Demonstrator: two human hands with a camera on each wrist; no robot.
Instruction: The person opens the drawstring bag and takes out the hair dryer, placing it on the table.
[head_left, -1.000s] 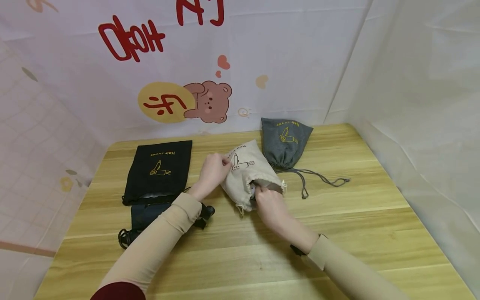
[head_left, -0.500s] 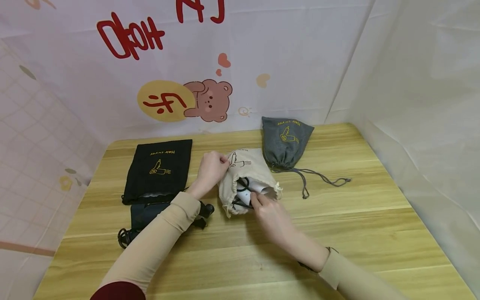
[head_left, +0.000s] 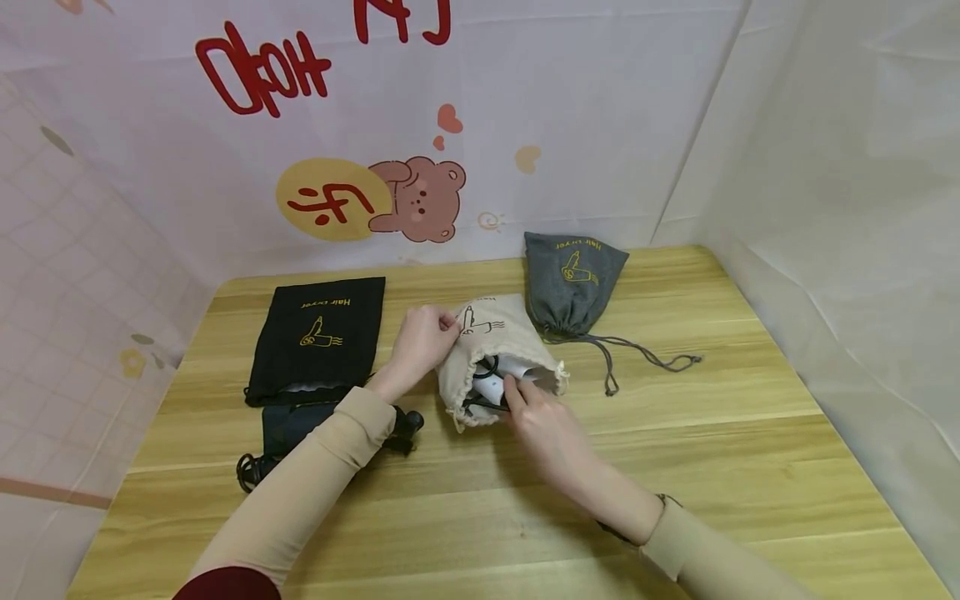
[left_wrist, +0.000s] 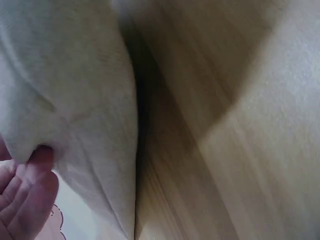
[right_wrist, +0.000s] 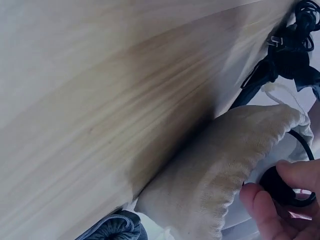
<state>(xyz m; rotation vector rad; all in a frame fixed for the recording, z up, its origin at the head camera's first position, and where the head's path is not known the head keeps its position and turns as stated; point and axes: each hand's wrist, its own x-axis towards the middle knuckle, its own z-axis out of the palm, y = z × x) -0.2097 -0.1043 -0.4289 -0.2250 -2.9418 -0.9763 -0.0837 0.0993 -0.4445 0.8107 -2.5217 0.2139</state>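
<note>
A cream drawstring bag [head_left: 512, 333] with a printed hair dryer lies mid-table, its mouth facing me. My left hand [head_left: 423, 337] pinches the cloth on the bag's left side; the left wrist view shows fingertips [left_wrist: 41, 159] pressed into a fold. Inside the mouth are a white hair dryer [head_left: 489, 389], mostly hidden, and a looped black cord [head_left: 486, 367]. With thumb and forefinger, my right hand [head_left: 551, 437] pinches a rounded black part [right_wrist: 275, 184] at the mouth, seemingly the dryer's end.
A black bag [head_left: 322, 333] lies flat at the left. Nearer me is a dark hair dryer [head_left: 300, 423] with bundled cord, partly behind my left forearm. At the back right sits a grey drawn-shut bag [head_left: 573, 287], its strings [head_left: 645, 354] trailing right. A printed cloth [head_left: 585, 108] backs the table.
The cream bag has shifted towards me and its mouth gapes wider, showing the white dryer and cord. My right hand has come partly out of the mouth. My left hand stays on the cloth.
</note>
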